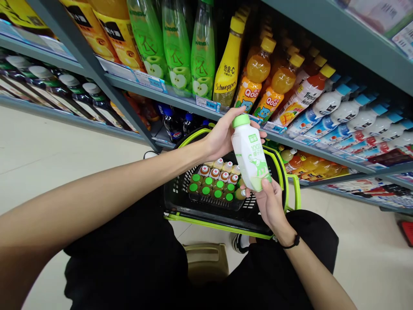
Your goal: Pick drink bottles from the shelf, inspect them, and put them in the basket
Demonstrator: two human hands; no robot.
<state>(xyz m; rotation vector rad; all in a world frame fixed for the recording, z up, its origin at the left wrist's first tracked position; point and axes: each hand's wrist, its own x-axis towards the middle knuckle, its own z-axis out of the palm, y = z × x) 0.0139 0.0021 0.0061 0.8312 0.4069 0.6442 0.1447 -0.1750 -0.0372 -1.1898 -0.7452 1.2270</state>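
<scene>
I hold a white bottle with a green cap and a green elephant print in both hands, above a basket. My left hand wraps its upper part from behind, near the cap. My right hand grips its bottom end with the fingers closed round it. Below the bottle sits a black shopping basket with lime-green handles, holding several small bottles with green and red-white caps.
Grey shop shelves run across the view, stocked with green apple soda, a yellow Schweppes bottle, orange Qoo drinks and white blue-capped bottles. Price tags line the shelf edge. My knees in black trousers and a low stool are below, on pale floor.
</scene>
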